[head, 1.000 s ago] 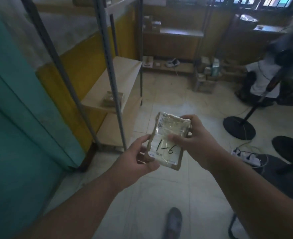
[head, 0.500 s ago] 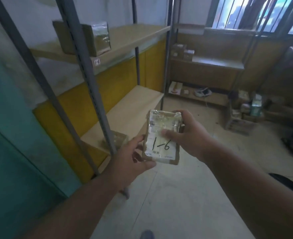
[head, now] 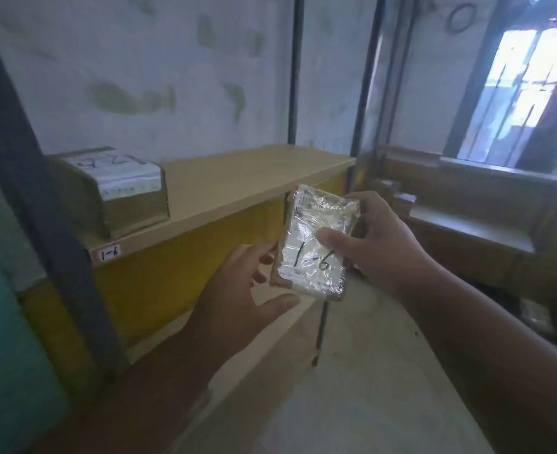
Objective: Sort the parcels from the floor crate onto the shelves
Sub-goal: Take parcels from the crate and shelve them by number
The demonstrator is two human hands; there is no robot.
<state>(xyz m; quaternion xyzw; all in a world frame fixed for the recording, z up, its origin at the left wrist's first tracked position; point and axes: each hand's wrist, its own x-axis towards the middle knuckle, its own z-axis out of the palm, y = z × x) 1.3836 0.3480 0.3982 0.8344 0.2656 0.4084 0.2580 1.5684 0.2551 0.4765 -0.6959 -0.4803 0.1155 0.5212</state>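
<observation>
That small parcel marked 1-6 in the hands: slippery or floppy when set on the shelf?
The parcel marked 1-6 is wrapped in glossy, crinkled film, so probably somewhat slippery. It keeps a flat, boxy shape though mostly the right hand grips it, so likely stiff and light. Flat-sided, it should lie steadily on the shelf.

A small stockroom or parcel depot, it seems – metal-post racking with a bare wooden shelf [head: 237, 178] tagged by a handwritten bin label [head: 109, 253] reading 1-6, a taped cardboard box [head: 113, 188] on it, stained plaster walls and a barred window [head: 526, 77] – the far shelving is too blurred to read
</observation>
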